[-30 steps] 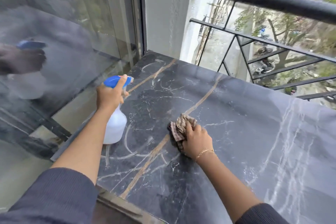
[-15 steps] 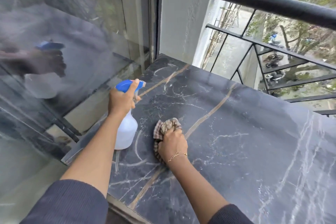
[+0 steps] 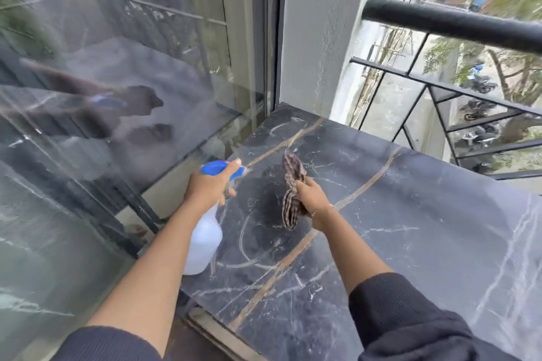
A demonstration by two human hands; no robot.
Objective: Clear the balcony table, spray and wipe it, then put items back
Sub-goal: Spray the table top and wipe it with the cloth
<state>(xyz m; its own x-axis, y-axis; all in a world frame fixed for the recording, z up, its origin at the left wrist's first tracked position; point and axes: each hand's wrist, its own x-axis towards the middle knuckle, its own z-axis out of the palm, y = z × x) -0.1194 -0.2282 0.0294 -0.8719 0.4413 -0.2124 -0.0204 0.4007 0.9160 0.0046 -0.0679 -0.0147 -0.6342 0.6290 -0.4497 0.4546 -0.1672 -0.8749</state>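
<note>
The balcony table has a black marble top with white and tan veins. My left hand grips the neck of a white spray bottle with a blue trigger head, held over the table's left edge, nozzle pointing right. My right hand holds a crumpled brown checked cloth lifted just above the tabletop, hanging in folds beside the nozzle. A dark shadow lies on the marble under the cloth.
A glass panel runs along the table's left side and mirrors my arms. A grey pillar stands at the far corner. A black metal railing borders the far side, with a street and parked motorbikes below.
My right hand has lifted the cloth off the marble and turned it upright near the bottle's nozzle. My left hand with the bottle stays put; the view has tilted left.
</note>
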